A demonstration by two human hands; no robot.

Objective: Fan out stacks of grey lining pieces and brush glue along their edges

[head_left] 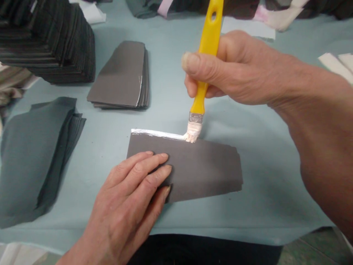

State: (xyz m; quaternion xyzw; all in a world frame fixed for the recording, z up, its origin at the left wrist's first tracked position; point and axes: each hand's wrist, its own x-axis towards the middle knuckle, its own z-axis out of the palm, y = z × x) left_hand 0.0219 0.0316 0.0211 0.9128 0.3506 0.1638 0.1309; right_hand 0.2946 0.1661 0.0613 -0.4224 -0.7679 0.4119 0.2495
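Observation:
A dark grey cut piece of material (198, 169) lies flat on the pale blue table cover (264, 184) in front of me. My left hand (129, 206) rests on its left part with fingers stretched flat, pressing it down. My right hand (234, 68) is closed round the yellow handle of a brush (205, 59). The brush's white bristles (193, 132) touch the piece's far edge, where a wet white strip of glue (157, 133) runs from the left corner to the bristles.
A neat stack of similar dark pieces (121, 75) lies beyond, a looser pile (33, 158) at the left, and a tall stack (49, 36) at the far left. White pieces (336, 64) sit at the right edge. More fabric lies along the back.

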